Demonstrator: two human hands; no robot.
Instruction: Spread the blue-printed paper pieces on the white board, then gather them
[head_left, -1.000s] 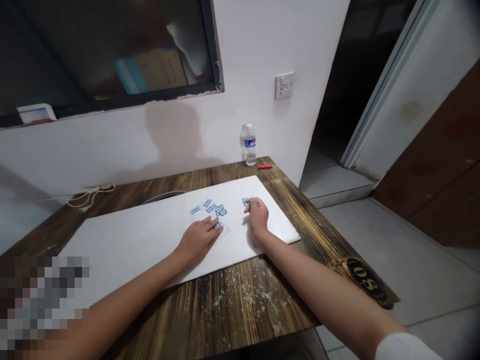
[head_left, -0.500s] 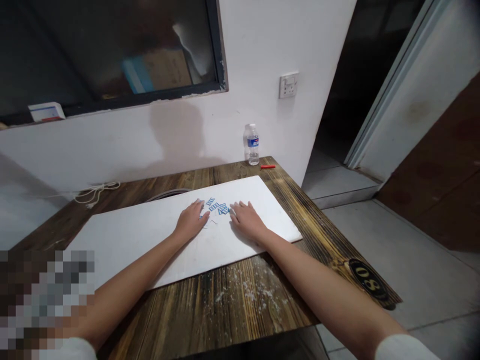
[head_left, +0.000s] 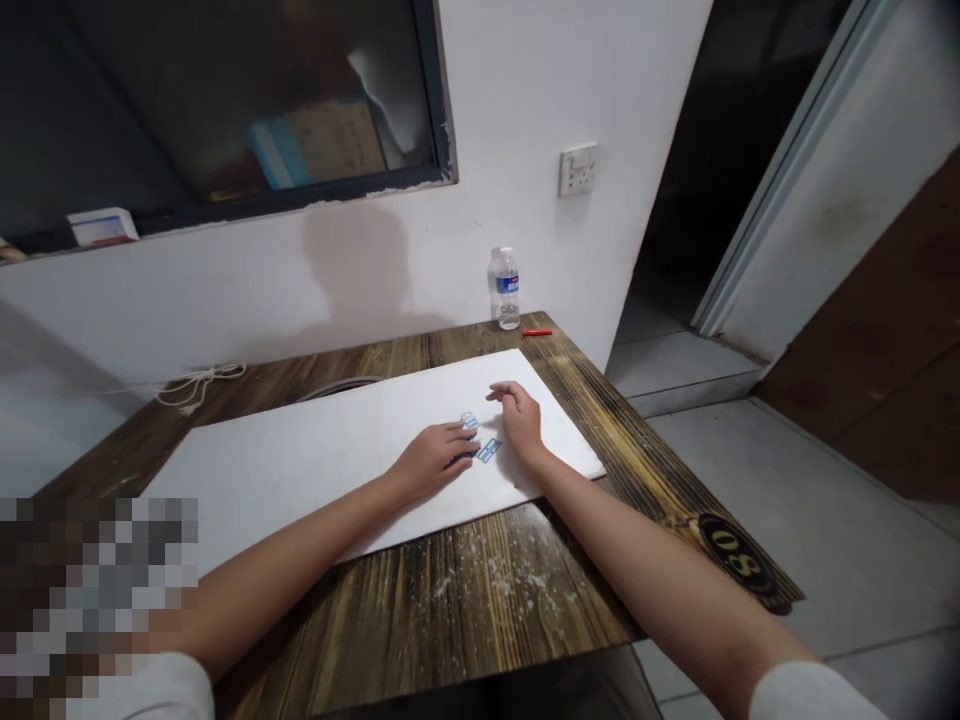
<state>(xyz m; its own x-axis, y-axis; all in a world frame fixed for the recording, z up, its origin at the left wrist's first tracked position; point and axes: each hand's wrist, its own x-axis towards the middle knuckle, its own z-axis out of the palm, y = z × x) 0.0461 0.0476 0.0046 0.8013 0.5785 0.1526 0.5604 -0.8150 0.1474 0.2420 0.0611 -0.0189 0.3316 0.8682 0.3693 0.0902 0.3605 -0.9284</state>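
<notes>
Small blue-and-white tiles (head_left: 480, 440) lie gathered in a tight bunch on a white board (head_left: 315, 460) that rests on a dark wooden table (head_left: 487, 590). My left hand (head_left: 435, 460) lies flat on the board with its fingertips pressed onto the tiles, covering part of the bunch. My right hand (head_left: 517, 420) is just right of the tiles, its fingers loosely curled and slightly apart, thumb side towards the bunch. Nothing shows inside either hand.
A clear water bottle (head_left: 507, 290) and a red pen (head_left: 537, 332) sit at the table's far right corner. A white cord (head_left: 199, 385) lies at the far left. A black round "08" tag (head_left: 739, 565) marks the near right corner, and the floor drops off beyond.
The scattered tiles have been swept together into a small bunch nearer to me and to the right. My left hand slid right over them; my right hand lifted and curled.
</notes>
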